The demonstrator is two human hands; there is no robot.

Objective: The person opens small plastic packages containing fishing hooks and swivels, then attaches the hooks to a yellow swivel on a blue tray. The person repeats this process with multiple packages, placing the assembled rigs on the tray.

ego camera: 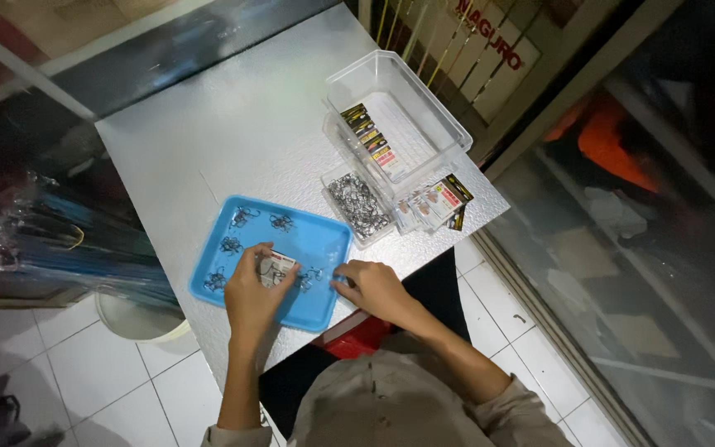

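Observation:
A blue tray [324, 236] lies on the silver table [233, 124] with several small clusters of metal hooks [281, 221] spread over it. My left hand [250, 291] rests on the tray and holds a small printed packet [275, 268] between thumb and fingers. At the tray's right edge my right hand [374, 287] has its fingers pinched together near a small cluster of hooks [311, 276]; whether it grips any I cannot tell.
A small clear box [357, 203] full of metal hooks sits right of the tray. Behind it a larger clear box [399, 116] holds a row of packets. Loose packets [436, 201] lie near the table's right edge. A white bucket [138, 319] stands on the tiled floor.

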